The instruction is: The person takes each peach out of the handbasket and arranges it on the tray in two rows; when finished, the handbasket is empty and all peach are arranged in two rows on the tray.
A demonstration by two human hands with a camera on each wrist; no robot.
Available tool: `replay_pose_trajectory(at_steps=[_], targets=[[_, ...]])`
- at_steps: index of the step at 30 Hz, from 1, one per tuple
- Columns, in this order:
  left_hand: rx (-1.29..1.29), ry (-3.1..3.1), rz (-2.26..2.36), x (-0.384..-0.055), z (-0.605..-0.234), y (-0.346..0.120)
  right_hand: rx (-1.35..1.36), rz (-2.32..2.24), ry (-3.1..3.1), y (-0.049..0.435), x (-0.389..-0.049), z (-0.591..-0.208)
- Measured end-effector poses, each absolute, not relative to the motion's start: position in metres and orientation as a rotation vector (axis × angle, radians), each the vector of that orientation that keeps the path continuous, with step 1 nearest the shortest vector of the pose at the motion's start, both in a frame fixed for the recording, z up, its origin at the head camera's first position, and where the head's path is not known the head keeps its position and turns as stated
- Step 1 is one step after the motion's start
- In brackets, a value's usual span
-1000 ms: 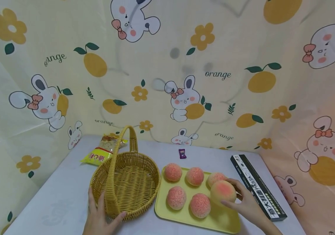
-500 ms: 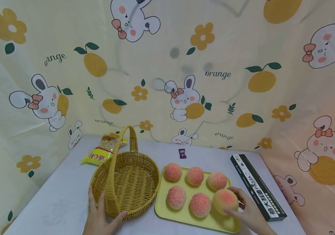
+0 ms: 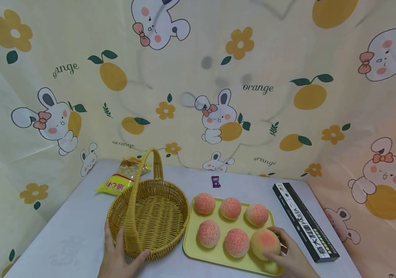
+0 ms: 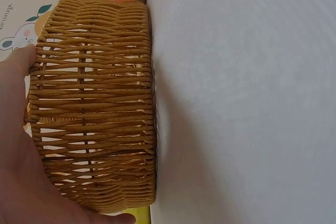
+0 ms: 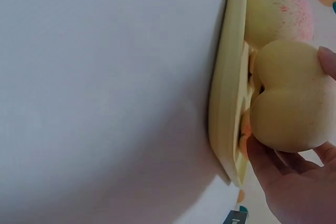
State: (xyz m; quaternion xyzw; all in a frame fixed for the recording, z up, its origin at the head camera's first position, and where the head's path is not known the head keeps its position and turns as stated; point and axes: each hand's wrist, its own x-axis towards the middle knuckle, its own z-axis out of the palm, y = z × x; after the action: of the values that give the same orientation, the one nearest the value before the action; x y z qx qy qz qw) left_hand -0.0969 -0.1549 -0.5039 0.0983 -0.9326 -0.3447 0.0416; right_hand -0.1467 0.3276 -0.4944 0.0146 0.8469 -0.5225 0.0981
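My left hand (image 3: 119,258) rests against the near left side of a round wicker basket (image 3: 156,218) with a tall handle, fingers spread and mostly straight. In the left wrist view, the hand lies along the woven wall (image 4: 94,103). My right hand (image 3: 291,251) holds a pale peach (image 3: 265,244) with a pink blush. It is at the front right of a yellow tray (image 3: 199,253), beside several speckled pink peaches (image 3: 237,242) in two rows. In the right wrist view, the gripped peach (image 5: 291,98) has its crease showing; whether it touches the tray I cannot tell.
A yellow snack bag (image 3: 118,183) lies behind the basket on the left. One small purple wrapped candy (image 3: 215,181) sits beyond the tray. To the tray's right is a long black-and-white pasta box (image 3: 303,222). Patterned cloth walls border the white table.
The right hand has brought the peach toward the front right of the tray, uncovering the back-right peach. The left hand and basket stay where they were.
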Motion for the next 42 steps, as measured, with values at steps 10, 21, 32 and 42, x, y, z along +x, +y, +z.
replay_pose_trajectory(at_steps=[10, 21, 32, 42], targets=[[0.272, -2.835, -1.027, -0.097, -0.504, -0.155, 0.067, -1.537, 2.504, 0.328, -0.146, -0.500], [0.293, -2.851, -1.035, -0.096, -0.504, -0.154, 0.045, -1.541, 2.516, 0.330, -0.145, -0.508], [0.281, -2.846, -1.018, -0.097, -0.507, -0.155, 0.014, -1.577, 2.483, 0.332, -0.145, -0.515], [0.289, -2.855, -1.019, -0.096, -0.505, -0.155, -0.005, -1.525, 2.495, 0.332, -0.145, -0.512]])
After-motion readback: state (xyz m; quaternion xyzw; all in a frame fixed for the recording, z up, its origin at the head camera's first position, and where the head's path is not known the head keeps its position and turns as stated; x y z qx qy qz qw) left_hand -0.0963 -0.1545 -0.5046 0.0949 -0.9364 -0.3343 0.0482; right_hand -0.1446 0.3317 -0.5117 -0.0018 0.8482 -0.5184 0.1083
